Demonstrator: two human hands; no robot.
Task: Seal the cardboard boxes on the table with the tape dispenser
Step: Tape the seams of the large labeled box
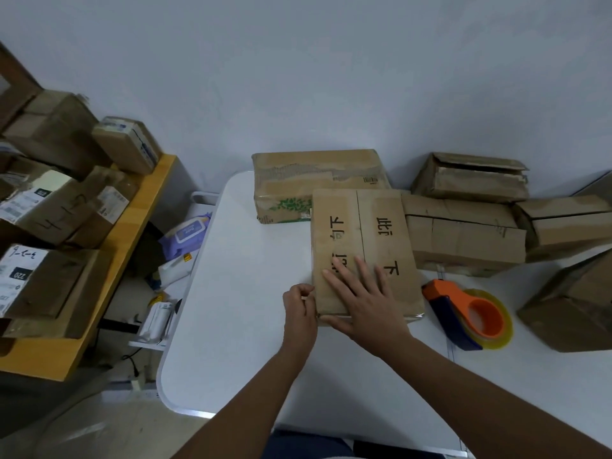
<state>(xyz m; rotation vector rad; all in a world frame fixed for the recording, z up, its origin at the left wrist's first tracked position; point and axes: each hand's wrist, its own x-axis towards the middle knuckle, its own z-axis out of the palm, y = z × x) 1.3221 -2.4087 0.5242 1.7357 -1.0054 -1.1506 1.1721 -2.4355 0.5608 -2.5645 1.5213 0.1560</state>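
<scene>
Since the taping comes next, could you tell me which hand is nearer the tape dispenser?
Right. The right hand lies flat on the lettered box, beside the tape dispenser; the left hand is at that box's far-left edge.

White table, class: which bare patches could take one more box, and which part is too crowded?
Bare: the white table left of the lettered brown cardboard box, out to its rounded edge, and the near strip beneath both forearms. Crowded: the far and right side, packed with worn cardboard boxes and the orange-and-blue tape dispenser.
</scene>
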